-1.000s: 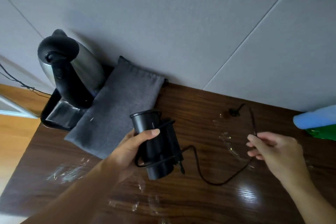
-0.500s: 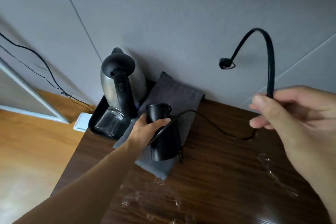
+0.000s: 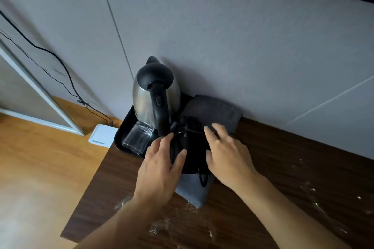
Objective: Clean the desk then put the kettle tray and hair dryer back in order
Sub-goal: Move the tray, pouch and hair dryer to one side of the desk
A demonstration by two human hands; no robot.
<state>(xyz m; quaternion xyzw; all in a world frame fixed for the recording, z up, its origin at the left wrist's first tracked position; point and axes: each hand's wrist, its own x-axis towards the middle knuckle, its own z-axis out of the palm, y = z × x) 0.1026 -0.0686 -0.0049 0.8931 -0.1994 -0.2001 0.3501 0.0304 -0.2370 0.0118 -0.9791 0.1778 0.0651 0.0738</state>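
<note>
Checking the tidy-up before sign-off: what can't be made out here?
Head view:
- Hair dryer: both sides covered by the left hand and right hand; its black body shows no detail.
- Cord: only a loop shows; the rest is lost against the dryer.
- Right fingers: motion-blurred, grip unclear.
- Tray: back hidden behind the kettle.

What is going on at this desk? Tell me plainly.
A person is tidying away a black hair dryer. Both hands rest on it, the left hand and the right hand with fingers spread. It lies on a grey fabric pouch on the dark wooden desk, with its black cord gathered around it. Beside it, a black tray holds a steel kettle and a clear glass. Whitish smears show on the desk.
</note>
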